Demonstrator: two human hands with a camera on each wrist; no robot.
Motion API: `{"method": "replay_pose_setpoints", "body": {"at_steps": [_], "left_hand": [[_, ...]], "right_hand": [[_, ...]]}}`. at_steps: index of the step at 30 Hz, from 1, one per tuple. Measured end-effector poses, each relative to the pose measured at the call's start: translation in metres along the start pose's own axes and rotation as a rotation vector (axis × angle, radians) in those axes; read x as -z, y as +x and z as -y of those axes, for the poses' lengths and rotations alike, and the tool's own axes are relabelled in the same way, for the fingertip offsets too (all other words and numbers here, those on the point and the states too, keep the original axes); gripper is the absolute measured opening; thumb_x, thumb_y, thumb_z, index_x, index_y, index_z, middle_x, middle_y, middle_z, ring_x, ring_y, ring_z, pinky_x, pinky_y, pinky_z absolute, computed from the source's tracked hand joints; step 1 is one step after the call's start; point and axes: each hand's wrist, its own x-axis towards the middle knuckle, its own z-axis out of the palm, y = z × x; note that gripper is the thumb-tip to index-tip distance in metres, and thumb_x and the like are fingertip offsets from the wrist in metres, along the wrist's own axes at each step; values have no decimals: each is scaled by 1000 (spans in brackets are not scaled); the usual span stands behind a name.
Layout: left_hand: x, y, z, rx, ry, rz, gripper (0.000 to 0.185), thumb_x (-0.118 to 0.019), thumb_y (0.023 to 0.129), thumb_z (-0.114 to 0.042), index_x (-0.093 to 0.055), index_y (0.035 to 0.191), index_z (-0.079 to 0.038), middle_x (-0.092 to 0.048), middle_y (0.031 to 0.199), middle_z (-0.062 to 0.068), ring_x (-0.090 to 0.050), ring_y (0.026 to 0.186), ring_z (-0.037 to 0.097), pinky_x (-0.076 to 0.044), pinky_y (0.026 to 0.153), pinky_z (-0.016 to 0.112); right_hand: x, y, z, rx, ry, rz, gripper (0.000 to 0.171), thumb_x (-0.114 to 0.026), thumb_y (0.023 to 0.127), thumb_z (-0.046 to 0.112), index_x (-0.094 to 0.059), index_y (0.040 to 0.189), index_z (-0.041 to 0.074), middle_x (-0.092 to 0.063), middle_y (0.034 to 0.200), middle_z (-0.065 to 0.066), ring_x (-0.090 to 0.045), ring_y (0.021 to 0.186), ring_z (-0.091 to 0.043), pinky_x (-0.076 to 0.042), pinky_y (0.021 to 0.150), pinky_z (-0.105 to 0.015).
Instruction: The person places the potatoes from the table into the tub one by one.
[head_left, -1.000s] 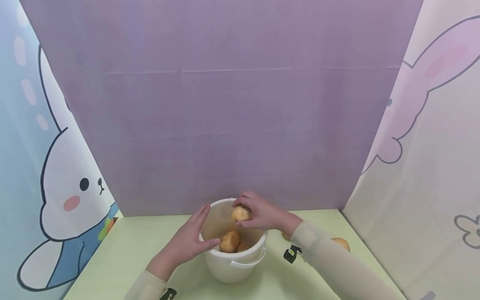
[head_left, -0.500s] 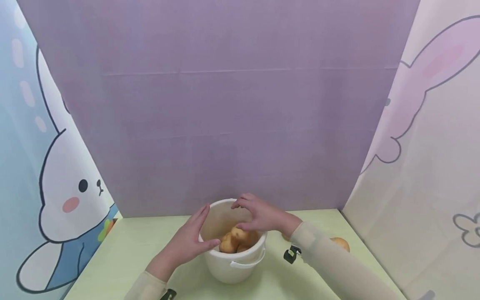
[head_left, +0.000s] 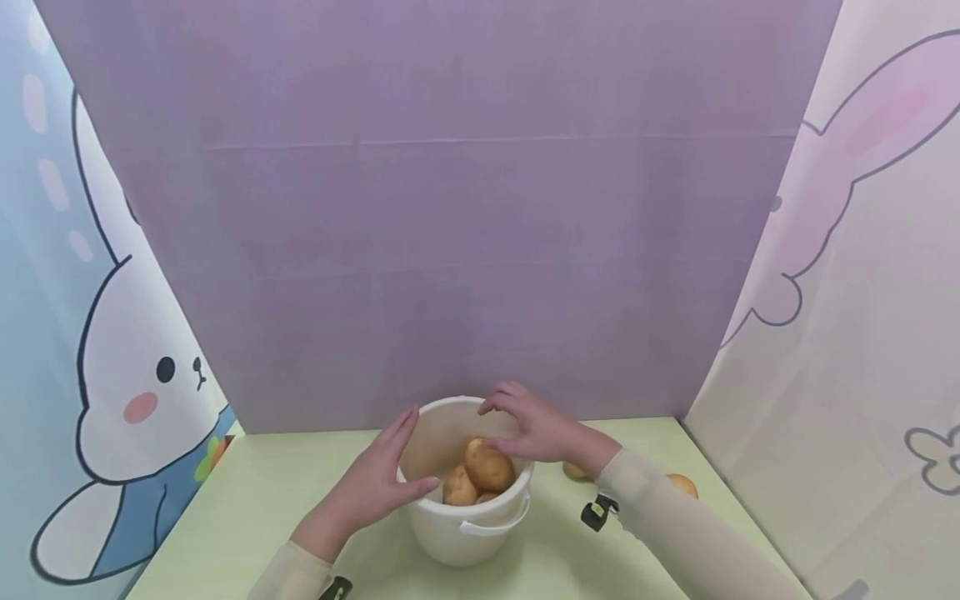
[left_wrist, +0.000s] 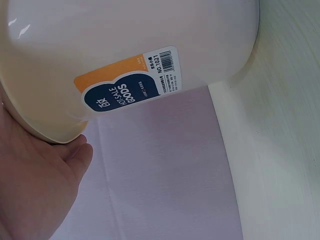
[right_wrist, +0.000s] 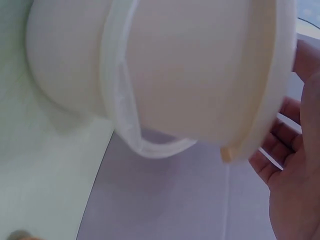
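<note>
A white bucket point(head_left: 463, 529) stands upright on the table, with several potatoes inside; the topmost potato point(head_left: 489, 468) leans on another potato point(head_left: 459, 487). My left hand point(head_left: 369, 477) rests against the left of the rim, its fingers extended along the edge and its thumb reaching over the near side. In the left wrist view that hand point(left_wrist: 37, 175) touches the rim beside the labelled wall. Over the bucket's right side my right hand point(head_left: 540, 429) hovers with fingers spread, holding nothing. From the right wrist, the hand point(right_wrist: 295, 165) shows beside the rim.
To the right of the bucket lie a partly hidden potato point(head_left: 575, 470) and another potato point(head_left: 682, 485) behind the right sleeve. The bucket's handle point(head_left: 497, 527) hangs at its front right. A purple backdrop point(head_left: 480, 250) rises behind the pale green table point(head_left: 300, 467).
My right hand has let go of a potato, which dropped into the bucket onto the others. It has since shifted slightly right. The left hand has stayed at the rim.
</note>
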Motion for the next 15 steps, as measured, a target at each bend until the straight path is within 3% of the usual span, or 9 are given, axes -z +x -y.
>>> {"method": "replay_pose_setpoints", "body": {"at_steps": [7,15], "left_hand": [[-1,3,-2,-2,-6,-5,118,-78,93,-70,-25,176,-4,-26,181,17,-34,162,45,-35,125,69],[-1,0,-3,4,1,-8,117,-79,94,-67,-25,175,-3,-24,181,17,-34,161,47,-34,125,71]], "right_hand": [[22,-44,-9,-56,19,-68,35,-79,104,26,-70,135,11,-62,132,1,-59,127,-21,-58,107,-54],[38,-102,-36,-140,-31,-176,33,-81,102,22,-70,133,19,-64,131,8,-62,122,-20,-59,100,-50]]}}
